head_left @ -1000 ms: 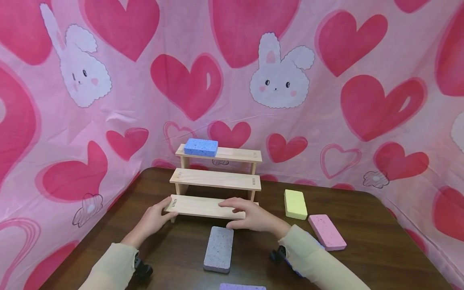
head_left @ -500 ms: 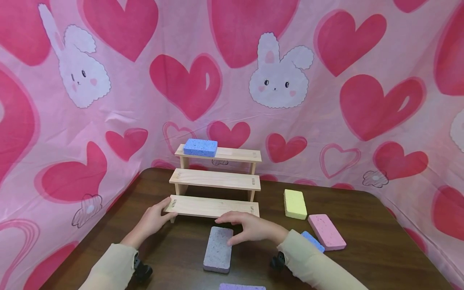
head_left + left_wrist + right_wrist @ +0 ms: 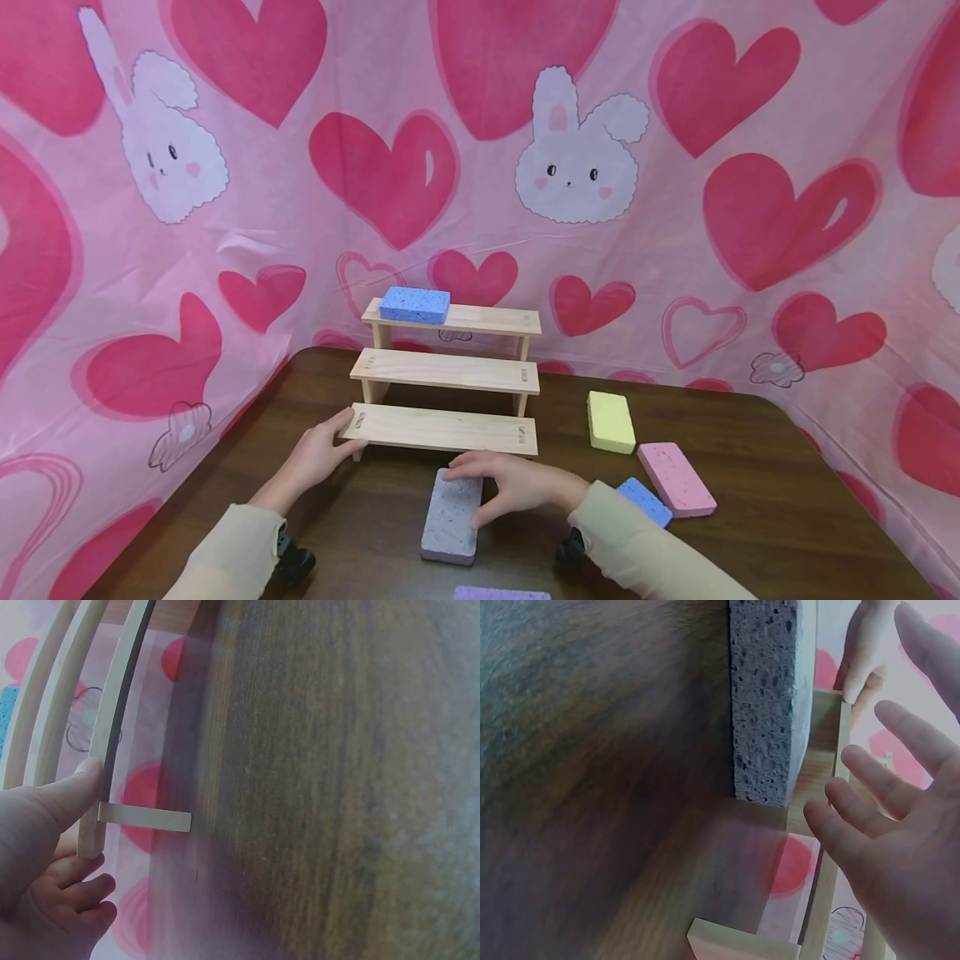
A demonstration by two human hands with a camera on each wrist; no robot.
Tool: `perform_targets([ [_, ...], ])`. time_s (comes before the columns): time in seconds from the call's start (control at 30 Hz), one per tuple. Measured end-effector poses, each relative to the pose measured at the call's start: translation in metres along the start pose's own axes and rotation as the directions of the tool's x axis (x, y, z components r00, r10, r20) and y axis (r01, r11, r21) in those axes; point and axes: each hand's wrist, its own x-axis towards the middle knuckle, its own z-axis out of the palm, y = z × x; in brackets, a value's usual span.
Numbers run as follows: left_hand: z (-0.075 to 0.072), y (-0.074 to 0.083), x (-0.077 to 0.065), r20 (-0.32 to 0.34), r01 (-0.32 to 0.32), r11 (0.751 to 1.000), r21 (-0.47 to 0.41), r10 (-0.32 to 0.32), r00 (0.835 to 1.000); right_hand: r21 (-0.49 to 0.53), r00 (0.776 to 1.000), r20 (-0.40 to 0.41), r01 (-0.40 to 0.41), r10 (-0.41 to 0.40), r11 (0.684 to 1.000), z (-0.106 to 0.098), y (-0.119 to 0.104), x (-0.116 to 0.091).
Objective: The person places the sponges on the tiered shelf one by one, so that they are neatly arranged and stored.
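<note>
A three-tier wooden display stand (image 3: 438, 427) stands at the back of the table. My left hand (image 3: 315, 457) pinches the left end of its lowest step; in the left wrist view the thumb (image 3: 79, 784) lies on the step's edge, with the other fingers on the opposite side. A grey speckled sponge (image 3: 450, 525) lies flat in front of the stand. Over its right side hovers my right hand (image 3: 525, 485), fingers spread and relaxed. In the right wrist view a gap shows between those fingers and the grey sponge (image 3: 765, 705). A blue sponge (image 3: 415, 306) sits on the top step's left half.
Right of the stand lie a yellow sponge (image 3: 611, 423), a pink sponge (image 3: 677, 480) and another blue sponge (image 3: 647, 502), partly behind the right sleeve. A purple sponge (image 3: 502, 594) is cut off at the near edge. A pink heart-patterned cloth (image 3: 480, 183) hangs behind the table.
My right hand has come back from the lowest step toward me and is now over the grey sponge. The left hand has kept its place on the stand.
</note>
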Motion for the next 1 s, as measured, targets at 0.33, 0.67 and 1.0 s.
perform_targets([
  [0.33, 0.001, 0.000, 0.000, -0.001, 0.001, 1.000, -0.004, -0.001, 1.000, -0.021, 1.000, 0.014, -0.017, 0.018, 1.000, 0.007, 0.002, 0.005],
  [0.67, 0.001, 0.000, 0.000, 0.000, -0.006, 1.000, -0.011, 0.006, 1.000, -0.049, 1.000, 0.018, -0.024, 0.024, 0.999, 0.009, 0.007, 0.009],
  [1.0, 0.000, 0.000, 0.000, -0.006, -0.014, 1.000, -0.008, 0.014, 1.000, -0.067, 0.998, 0.013, -0.057, 0.058, 0.996, 0.010, 0.011, 0.008],
])
